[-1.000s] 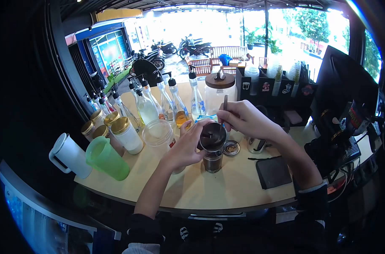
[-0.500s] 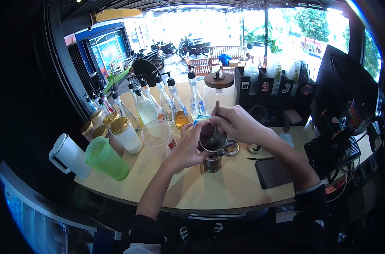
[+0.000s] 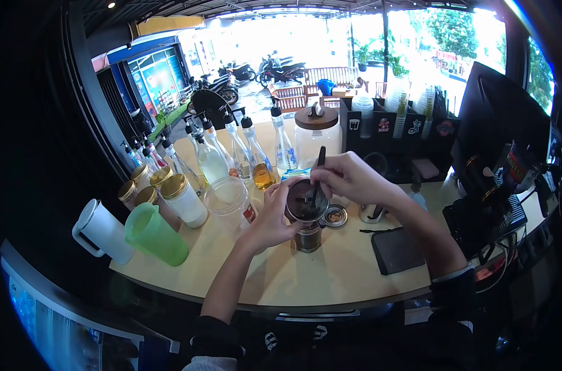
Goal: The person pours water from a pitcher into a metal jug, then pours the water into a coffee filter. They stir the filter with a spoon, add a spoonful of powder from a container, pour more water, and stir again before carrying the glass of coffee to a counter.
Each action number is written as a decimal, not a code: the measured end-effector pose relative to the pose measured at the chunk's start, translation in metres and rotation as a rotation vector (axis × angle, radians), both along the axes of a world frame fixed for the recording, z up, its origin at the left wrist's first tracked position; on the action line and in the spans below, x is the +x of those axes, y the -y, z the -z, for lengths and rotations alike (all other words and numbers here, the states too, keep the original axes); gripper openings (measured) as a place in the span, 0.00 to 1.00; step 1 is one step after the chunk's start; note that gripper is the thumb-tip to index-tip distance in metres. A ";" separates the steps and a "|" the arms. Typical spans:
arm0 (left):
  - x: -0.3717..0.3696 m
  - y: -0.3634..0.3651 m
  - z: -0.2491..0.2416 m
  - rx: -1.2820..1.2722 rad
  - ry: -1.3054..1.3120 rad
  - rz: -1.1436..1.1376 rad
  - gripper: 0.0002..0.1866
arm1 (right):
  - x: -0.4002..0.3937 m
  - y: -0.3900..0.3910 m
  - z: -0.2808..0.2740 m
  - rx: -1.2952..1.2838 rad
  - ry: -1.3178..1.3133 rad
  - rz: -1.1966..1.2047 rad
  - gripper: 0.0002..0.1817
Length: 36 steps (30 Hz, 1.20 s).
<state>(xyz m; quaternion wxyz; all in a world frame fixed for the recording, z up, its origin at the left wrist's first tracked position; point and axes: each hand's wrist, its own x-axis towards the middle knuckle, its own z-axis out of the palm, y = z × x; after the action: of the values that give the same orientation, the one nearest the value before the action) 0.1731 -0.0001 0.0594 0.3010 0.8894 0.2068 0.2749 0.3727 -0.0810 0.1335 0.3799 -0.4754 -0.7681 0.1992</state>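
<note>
My left hand (image 3: 271,213) wraps around the side of a round, pale-rimmed cup (image 3: 300,193), whose dark inside faces me. Pinched between the fingers of my right hand (image 3: 347,176) is a thin, upright handle, apparently a spoon (image 3: 321,159); its lower end reaches into the cup. Directly beneath the cup stands a small metal-and-glass canister (image 3: 308,240) on the counter; the cup hides its top. Just to the right lies a round metal lid (image 3: 335,215). An open clear plastic jar (image 3: 226,196) is left of my left hand.
Pump bottles (image 3: 262,164) and gold-lidded jars (image 3: 181,195) line the left and back. A green pitcher (image 3: 157,235) and a white pitcher (image 3: 101,232) stand front left. At right are a dark folded cloth (image 3: 399,252), a cup organizer (image 3: 380,127) and a black monitor (image 3: 509,111).
The spoon's handle has shifted slightly and turned in my right hand, with its end still in the cup. My left hand keeps its hold; the view has moved a little.
</note>
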 end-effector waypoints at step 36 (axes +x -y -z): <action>0.002 0.000 0.007 0.040 0.180 -0.150 0.42 | 0.040 0.037 0.056 0.348 -0.465 0.307 0.08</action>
<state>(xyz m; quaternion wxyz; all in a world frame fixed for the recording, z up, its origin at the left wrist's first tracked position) 0.1747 -0.0002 0.0521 0.2791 0.8489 0.2396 0.3796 0.4130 -0.1178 0.0780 0.6462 -0.4552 -0.6029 0.1085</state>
